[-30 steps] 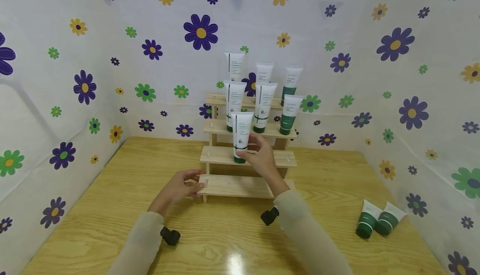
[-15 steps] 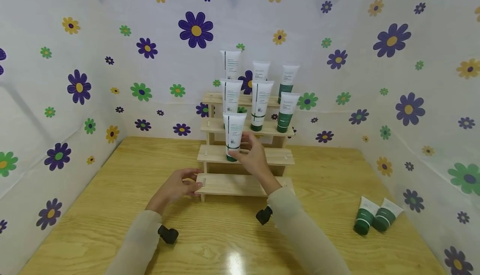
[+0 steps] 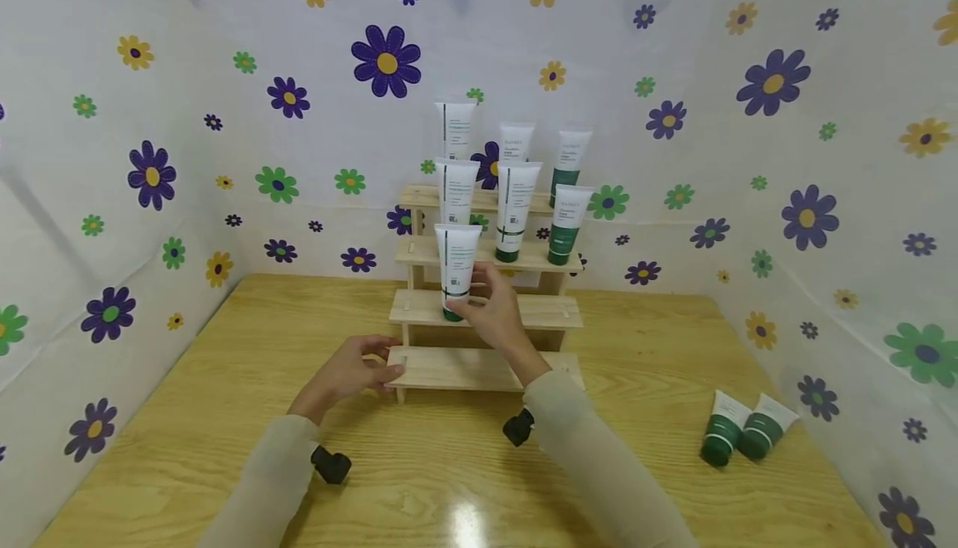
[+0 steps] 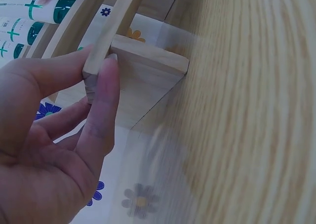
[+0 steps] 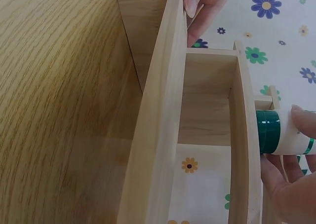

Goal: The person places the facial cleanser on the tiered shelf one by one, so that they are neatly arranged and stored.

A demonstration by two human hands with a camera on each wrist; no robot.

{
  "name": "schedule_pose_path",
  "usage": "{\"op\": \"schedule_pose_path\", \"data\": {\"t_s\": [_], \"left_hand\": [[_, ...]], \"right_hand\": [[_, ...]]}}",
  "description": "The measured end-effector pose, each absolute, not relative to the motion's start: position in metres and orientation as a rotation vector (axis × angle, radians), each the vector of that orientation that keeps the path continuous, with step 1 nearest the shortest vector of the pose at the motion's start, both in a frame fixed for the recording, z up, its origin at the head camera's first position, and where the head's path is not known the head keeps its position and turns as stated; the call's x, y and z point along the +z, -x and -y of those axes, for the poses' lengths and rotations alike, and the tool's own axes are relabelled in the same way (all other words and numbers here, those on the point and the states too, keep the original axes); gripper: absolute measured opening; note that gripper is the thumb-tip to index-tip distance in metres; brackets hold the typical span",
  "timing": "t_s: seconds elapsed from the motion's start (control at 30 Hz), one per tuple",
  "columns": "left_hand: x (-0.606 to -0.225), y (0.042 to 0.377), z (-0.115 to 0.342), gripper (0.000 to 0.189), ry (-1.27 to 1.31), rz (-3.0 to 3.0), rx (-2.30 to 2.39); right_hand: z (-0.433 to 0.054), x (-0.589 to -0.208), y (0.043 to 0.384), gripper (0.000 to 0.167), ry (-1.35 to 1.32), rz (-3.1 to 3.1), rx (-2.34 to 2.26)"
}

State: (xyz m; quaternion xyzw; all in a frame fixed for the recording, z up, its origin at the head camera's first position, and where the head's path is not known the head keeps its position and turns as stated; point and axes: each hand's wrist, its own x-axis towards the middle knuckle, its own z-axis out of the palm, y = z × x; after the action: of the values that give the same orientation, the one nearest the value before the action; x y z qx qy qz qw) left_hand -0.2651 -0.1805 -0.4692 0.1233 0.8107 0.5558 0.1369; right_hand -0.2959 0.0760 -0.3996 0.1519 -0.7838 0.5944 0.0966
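Observation:
My right hand grips a white tube with a green cap low down near the cap. The tube stands upright, cap down, at the left part of the second step from the bottom of a wooden stepped display rack. In the right wrist view, its green cap meets the step's surface. My left hand pinches the left end of the lowest step between thumb and fingers, also plain in the left wrist view, where the hand is close to the board's end.
Three tubes, such as the right one, stand on the top step. Another three, including a middle tube, are on the step below. Two white-and-green tubes lie on the wooden table at the right. Flowered cloth surrounds the table.
Held in my right hand, the tube has shifted a little left along its step. My left hand keeps its place on the rack's end. The head view has turned slightly.

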Motion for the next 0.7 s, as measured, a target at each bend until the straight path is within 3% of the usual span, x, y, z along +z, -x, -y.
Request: {"op": "schedule_pose_path", "data": {"t_s": [0.7], "left_hand": [[-0.4755,0.2674,0.1805,0.059,-0.314,-2.342,1.627]], "right_hand": [[-0.0744,-0.4019,0.2934,0.060,-0.473,2.337,1.758]]}}
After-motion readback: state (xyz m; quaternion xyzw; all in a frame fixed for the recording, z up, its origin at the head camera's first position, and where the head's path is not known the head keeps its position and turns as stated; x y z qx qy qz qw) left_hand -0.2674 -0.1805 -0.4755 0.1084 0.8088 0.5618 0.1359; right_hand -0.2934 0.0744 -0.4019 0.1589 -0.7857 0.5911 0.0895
